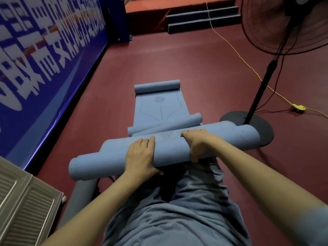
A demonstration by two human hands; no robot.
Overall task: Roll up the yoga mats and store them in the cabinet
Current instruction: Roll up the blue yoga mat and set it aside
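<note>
I see both hands on a thick blue rolled mat (165,150) lying crosswise just in front of my knees. My left hand (142,157) lies flat on top of the roll, its fingers (144,142) straight and close together, tips reaching the far side, thumb down against the near side. My right hand (197,142) curves over the roll further right, its fingers (190,133) bent over the crest and the thumb hooked under the near edge, so it grips the roll. The roll's skin is foam with fine wavy ribbing; its left end steps down to a narrower core, so the layers are wound unevenly.

Beyond it a second mat (159,109) lies flat on the dark red floor (195,77), smooth and printed with thin alignment lines and a round mark. Its far end is curled into a small tight tube, and its near end curls up loosely just behind the big roll.

At lower left is a pale cabinet (23,208) with slatted, louvred door panels. A grey cylinder (81,196) lies on the floor between it and my legs, beneath the roll's left end; I cannot tell what it is. A standing fan (284,27) with a black pole and round flat base is at right, with a yellow cable (236,52) trailing across the floor. A blue banner (44,50) with white characters lines the left wall.
</note>
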